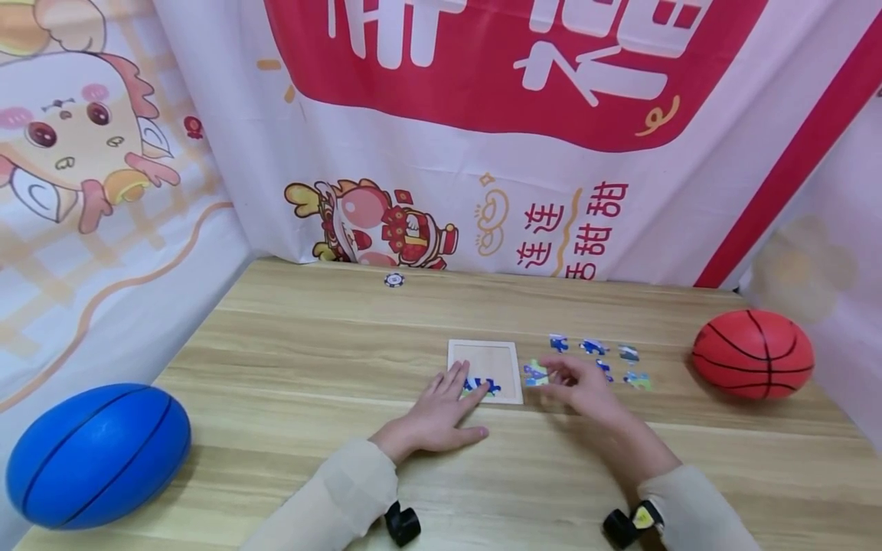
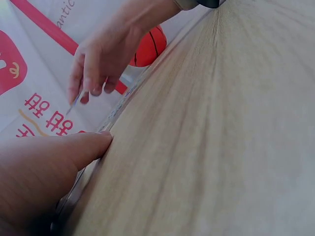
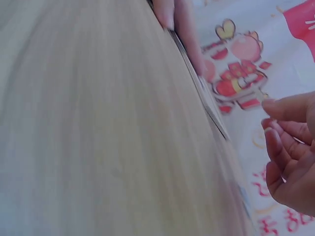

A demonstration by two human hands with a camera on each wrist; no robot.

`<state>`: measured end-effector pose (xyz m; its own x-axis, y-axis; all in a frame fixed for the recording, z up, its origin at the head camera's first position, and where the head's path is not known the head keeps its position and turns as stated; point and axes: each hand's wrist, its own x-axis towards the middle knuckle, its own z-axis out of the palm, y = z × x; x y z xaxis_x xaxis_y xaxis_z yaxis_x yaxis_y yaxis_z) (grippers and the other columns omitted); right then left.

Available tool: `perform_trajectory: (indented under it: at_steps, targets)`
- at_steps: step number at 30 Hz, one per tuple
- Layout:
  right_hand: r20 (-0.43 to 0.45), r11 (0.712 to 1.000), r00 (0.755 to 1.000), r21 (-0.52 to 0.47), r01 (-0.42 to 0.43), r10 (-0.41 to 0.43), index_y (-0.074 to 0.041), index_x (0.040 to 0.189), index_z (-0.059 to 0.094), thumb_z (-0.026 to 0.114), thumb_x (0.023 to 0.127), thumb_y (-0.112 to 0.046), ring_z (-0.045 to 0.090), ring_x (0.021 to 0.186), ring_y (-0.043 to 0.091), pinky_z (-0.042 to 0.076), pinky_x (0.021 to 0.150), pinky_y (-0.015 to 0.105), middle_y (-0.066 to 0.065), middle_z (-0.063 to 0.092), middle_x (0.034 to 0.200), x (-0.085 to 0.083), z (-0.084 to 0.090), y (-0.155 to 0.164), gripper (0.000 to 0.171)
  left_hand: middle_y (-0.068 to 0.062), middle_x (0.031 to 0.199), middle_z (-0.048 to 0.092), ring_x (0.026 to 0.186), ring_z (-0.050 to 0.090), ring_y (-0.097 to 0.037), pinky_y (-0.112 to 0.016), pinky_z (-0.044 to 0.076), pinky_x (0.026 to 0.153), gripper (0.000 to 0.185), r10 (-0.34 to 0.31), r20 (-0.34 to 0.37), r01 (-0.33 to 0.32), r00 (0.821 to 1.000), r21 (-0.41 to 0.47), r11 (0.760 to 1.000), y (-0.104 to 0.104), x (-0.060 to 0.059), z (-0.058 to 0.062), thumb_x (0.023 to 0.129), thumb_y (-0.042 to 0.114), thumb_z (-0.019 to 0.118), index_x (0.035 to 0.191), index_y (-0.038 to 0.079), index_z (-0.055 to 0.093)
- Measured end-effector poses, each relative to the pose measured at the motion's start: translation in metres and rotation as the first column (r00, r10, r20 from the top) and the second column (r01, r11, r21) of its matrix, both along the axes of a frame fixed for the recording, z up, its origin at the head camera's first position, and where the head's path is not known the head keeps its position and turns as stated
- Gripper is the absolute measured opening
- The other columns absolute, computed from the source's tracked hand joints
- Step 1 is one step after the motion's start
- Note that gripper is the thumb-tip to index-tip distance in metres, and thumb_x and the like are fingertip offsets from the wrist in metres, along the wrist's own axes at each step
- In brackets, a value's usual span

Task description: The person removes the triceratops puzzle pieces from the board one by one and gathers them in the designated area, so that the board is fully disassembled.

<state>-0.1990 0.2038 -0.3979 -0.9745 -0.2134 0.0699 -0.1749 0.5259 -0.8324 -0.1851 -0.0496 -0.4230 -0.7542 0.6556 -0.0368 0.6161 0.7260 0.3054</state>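
A square puzzle tray with a white rim lies flat on the table, joined blue and green pieces along its near side. My left hand rests with fingers spread over the tray's left part, covering some of those pieces. Just right of the tray, my right hand pinches a green and blue jigsaw piece between thumb and fingers. The left wrist view shows that piece edge-on, held above the table. My left thumb touches down near the tray's edge there.
Several loose jigsaw pieces lie beyond and beside the right hand. A red ball sits at the table's right, a blue ball at its left. Near the back edge lies a small round chip. Printed cloth hangs behind.
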Motion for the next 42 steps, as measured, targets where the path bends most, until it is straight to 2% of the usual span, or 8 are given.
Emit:
perform_trajectory:
  at_steps: [9, 13, 19, 24, 33, 37, 42]
  targets:
    - [-0.024, 0.999, 1.0, 0.036, 0.016, -0.015, -0.004, 0.113, 0.056, 0.064, 0.078, -0.016, 0.047, 0.077, 0.021, 0.043, 0.062, 0.027, 0.01, 0.054, 0.087, 0.02, 0.015, 0.054, 0.037, -0.021, 0.14, -0.005, 0.127, -0.008, -0.029, -0.043, 0.0, 0.1, 0.068, 0.015, -0.002, -0.015, 1.0, -0.005, 1.0, -0.001, 0.0, -0.001, 0.084, 0.055, 0.036, 0.138, 0.018, 0.019]
    - [0.011, 0.997, 0.998, 0.053, 0.053, -0.054, -0.003, 0.117, 0.052, 0.062, 0.08, -0.022, 0.047, 0.079, 0.019, 0.044, 0.063, 0.026, 0.011, 0.053, 0.093, 0.029, 0.016, 0.079, 0.043, -0.021, 0.14, -0.005, 0.127, -0.008, -0.029, -0.043, -0.001, 0.1, 0.068, 0.016, 0.001, -0.016, 1.0, -0.006, 1.0, -0.001, 0.001, 0.0, 0.084, 0.055, 0.036, 0.138, 0.018, 0.019]
    - [-0.02, 0.982, 0.988, 0.111, 0.154, -0.153, 0.003, 0.114, 0.053, 0.065, 0.078, -0.021, 0.05, 0.076, 0.011, 0.044, 0.061, 0.024, 0.011, 0.055, 0.092, 0.038, 0.01, 0.114, 0.045, -0.021, 0.14, -0.006, 0.127, -0.008, -0.029, -0.043, -0.001, 0.1, 0.068, 0.017, 0.001, -0.017, 1.0, 0.0, 1.0, -0.002, 0.0, 0.0, 0.084, 0.055, 0.036, 0.138, 0.018, 0.019]
    - [0.02, 0.971, 0.983, 0.16, 0.176, -0.181, 0.004, 0.114, 0.052, 0.065, 0.078, -0.024, 0.05, 0.078, 0.007, 0.042, 0.063, 0.021, 0.009, 0.056, 0.094, 0.041, -0.001, 0.139, 0.047, -0.021, 0.14, -0.006, 0.127, -0.009, -0.028, -0.042, -0.002, 0.1, 0.068, 0.011, 0.002, -0.011, 1.0, 0.002, 1.0, -0.002, -0.001, -0.001, 0.084, 0.055, 0.036, 0.139, 0.019, 0.018]
    - [0.011, 0.966, 0.984, 0.195, 0.172, -0.178, 0.002, 0.114, 0.054, 0.066, 0.076, -0.027, 0.047, 0.082, 0.004, 0.04, 0.066, 0.018, 0.01, 0.054, 0.1, 0.043, -0.021, 0.153, 0.05, -0.02, 0.14, -0.006, 0.127, -0.009, -0.028, -0.042, -0.002, 0.1, 0.068, 0.013, 0.012, -0.013, 1.0, 0.001, 1.0, -0.001, -0.001, -0.001, 0.084, 0.055, 0.036, 0.139, 0.019, 0.018]
    - [-0.026, 0.959, 0.985, 0.225, 0.173, -0.172, 0.001, 0.114, 0.055, 0.066, 0.076, -0.026, 0.046, 0.083, 0.003, 0.039, 0.067, 0.017, 0.01, 0.054, 0.1, 0.043, -0.025, 0.154, 0.048, -0.02, 0.14, -0.006, 0.127, -0.008, -0.027, -0.042, -0.001, 0.1, 0.068, 0.01, 0.012, -0.01, 1.0, 0.0, 1.0, 0.0, -0.001, -0.002, 0.084, 0.056, 0.035, 0.139, 0.019, 0.018]
    - [-0.018, 0.946, 0.986, 0.277, 0.166, -0.167, -0.002, 0.114, 0.055, 0.065, 0.077, -0.028, 0.044, 0.083, 0.007, 0.038, 0.067, 0.02, 0.01, 0.053, 0.103, 0.042, -0.025, 0.154, 0.047, -0.02, 0.14, -0.006, 0.127, -0.008, -0.028, -0.042, -0.002, 0.1, 0.068, 0.011, 0.013, -0.011, 1.0, 0.003, 1.0, 0.0, -0.001, 0.0, 0.085, 0.055, 0.036, 0.139, 0.019, 0.018]
